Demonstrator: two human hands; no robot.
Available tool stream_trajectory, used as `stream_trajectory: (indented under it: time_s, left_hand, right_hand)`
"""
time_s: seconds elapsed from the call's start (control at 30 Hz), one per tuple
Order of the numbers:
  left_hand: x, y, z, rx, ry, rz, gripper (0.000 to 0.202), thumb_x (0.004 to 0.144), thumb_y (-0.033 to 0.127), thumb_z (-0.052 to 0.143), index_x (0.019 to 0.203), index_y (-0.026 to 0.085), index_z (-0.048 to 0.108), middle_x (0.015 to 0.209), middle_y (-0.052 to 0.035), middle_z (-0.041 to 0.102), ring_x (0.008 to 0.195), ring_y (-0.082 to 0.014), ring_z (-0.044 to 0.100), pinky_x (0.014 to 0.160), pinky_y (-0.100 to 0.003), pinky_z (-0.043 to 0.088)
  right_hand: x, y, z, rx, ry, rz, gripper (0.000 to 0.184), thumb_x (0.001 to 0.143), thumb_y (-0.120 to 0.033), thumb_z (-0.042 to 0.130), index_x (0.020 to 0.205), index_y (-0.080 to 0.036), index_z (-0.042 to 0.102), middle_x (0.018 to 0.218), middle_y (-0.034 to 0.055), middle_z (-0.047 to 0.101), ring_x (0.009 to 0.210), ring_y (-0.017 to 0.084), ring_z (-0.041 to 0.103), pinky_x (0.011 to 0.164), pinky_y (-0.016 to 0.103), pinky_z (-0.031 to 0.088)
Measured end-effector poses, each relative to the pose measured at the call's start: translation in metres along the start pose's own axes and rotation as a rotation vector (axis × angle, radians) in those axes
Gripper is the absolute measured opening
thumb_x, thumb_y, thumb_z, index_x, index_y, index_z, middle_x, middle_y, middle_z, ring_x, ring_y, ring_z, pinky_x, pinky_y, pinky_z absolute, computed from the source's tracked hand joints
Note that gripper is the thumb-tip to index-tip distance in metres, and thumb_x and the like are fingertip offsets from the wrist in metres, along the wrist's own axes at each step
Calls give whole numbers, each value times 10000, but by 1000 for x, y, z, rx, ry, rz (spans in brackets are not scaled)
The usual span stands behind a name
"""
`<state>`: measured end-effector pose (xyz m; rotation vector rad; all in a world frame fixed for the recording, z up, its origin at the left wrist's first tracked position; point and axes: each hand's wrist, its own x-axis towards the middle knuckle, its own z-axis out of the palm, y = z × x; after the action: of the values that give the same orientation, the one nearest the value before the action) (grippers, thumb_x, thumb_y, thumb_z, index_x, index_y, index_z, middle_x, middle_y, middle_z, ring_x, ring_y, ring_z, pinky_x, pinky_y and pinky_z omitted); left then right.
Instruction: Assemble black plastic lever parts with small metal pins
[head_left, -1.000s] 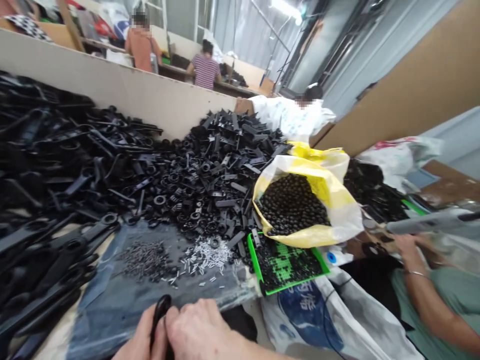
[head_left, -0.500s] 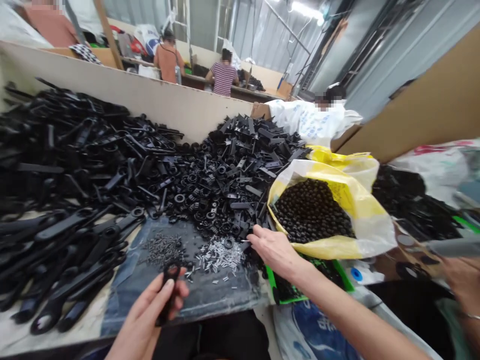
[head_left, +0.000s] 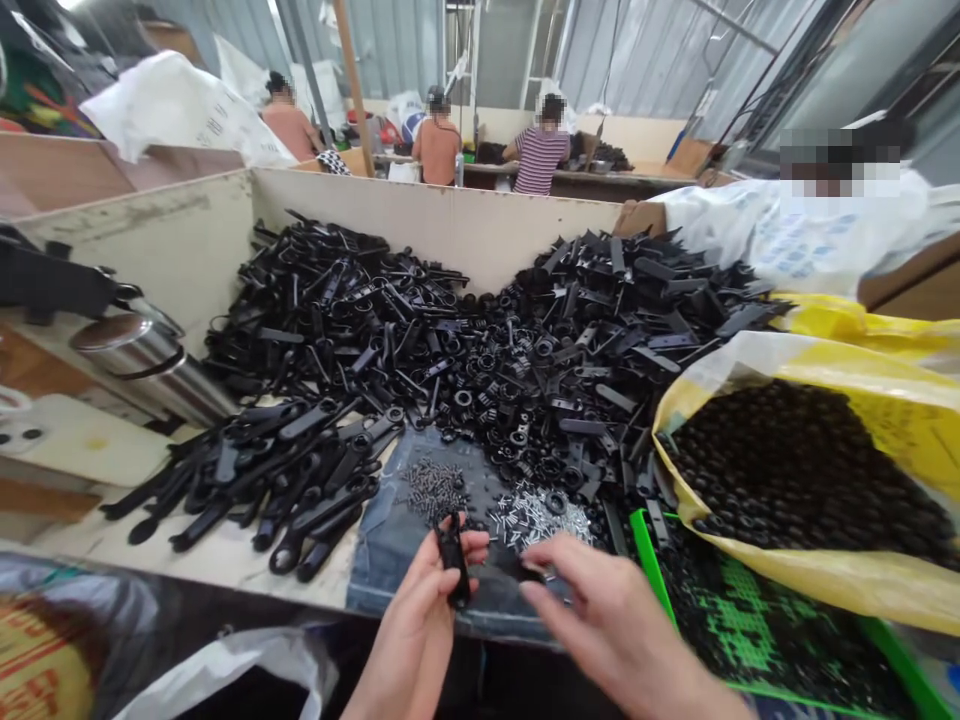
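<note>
My left hand [head_left: 424, 610] is closed around a black plastic part [head_left: 453, 570], long and narrow, held upright over the front of a blue-grey cloth [head_left: 379, 560]. Just right of it, my right hand [head_left: 619, 610] pinches a small black piece [head_left: 532, 573] between thumb and fingers; blur hides its exact shape. The two hands are apart. Beyond them on the cloth lie a heap of small dark grey screw-like pieces [head_left: 433, 487] and a heap of short silver pins [head_left: 525, 515]. A black ring [head_left: 556, 502] rests on the pins.
Piles of black handles [head_left: 322, 290], rings [head_left: 517, 370] and flat pieces [head_left: 600, 290] cover the table. Long black handles [head_left: 300, 480] lie left. A yellow-white bag [head_left: 780, 560] of black beads and a green tray [head_left: 652, 570] stand right; a steel flask [head_left: 150, 365] leans left. Several people sit beyond.
The view has swung left. My right hand has come from the parts beside the bead bag toward my left hand, with a small black piece. My left hand keeps its part, now more upright.
</note>
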<state>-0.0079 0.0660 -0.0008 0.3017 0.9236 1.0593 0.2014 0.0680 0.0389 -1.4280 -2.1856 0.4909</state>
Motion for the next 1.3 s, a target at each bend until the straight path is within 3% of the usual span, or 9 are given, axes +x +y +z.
stream_trajectory:
  time_s: [0.13, 0.23, 0.6, 0.8, 0.97, 1.1, 1.3]
  left_hand:
    - [-2, -10, 1, -110, -7, 29, 338, 822, 256, 682, 1154, 230, 739, 1220, -72, 739, 1250, -263, 566, 1107, -397, 361]
    - [-4, -12, 3, -139, 12, 32, 315, 834, 308, 713, 1137, 227, 744, 1231, -79, 730, 1269, -269, 560, 1149, -424, 335]
    - [-8, -11, 15, -168, 61, 39, 326, 810, 342, 787, 1106, 221, 722, 1212, -76, 729, 1184, -228, 617, 1041, -343, 466]
    - [-6, -16, 20, -213, 174, -7, 320, 750, 290, 823, 1039, 190, 726, 1126, -110, 760, 1199, -279, 639, 1089, -419, 467]
    - [-7, -15, 29, -266, 231, -61, 261, 782, 214, 768, 1032, 173, 709, 1091, -127, 776, 1154, -289, 681, 1054, -434, 515]
    - [-7, -17, 29, -266, 239, -52, 348, 758, 236, 794, 1080, 187, 673, 1119, -118, 767, 1165, -288, 678, 1067, -430, 502]
    - [-4, -24, 21, -185, 227, -38, 487, 674, 336, 884, 1091, 189, 680, 1124, -113, 761, 1148, -288, 678, 1033, -393, 514]
  right_hand:
    - [7, -37, 48, 166, 205, 36, 176, 965, -213, 507, 977, -208, 682, 839, 32, 740, 673, 154, 716, 601, 225, 563]
    - [8, -43, 62, 192, 285, 9, 187, 979, -209, 515, 1053, -187, 685, 896, 62, 750, 760, 169, 746, 677, 229, 596]
    - [-4, -44, 74, 32, 302, 8, 259, 1030, -264, 488, 1099, -154, 712, 863, 83, 736, 711, 170, 752, 631, 209, 580]
    - [-6, -43, 75, -4, 301, 9, 267, 1024, -258, 493, 1139, -145, 706, 859, 78, 731, 704, 164, 750, 617, 206, 580]
    - [-4, -44, 74, -2, 329, -13, 257, 1018, -233, 501, 1156, -139, 696, 875, 85, 737, 704, 160, 752, 630, 202, 597]
    - [-3, -44, 72, -12, 351, -25, 266, 1027, -221, 473, 1128, -132, 701, 879, 96, 744, 731, 170, 765, 643, 206, 607]
    - [-6, -43, 79, -33, 273, -24, 284, 1022, -198, 470, 1197, -135, 685, 984, 120, 756, 845, 194, 770, 703, 228, 613]
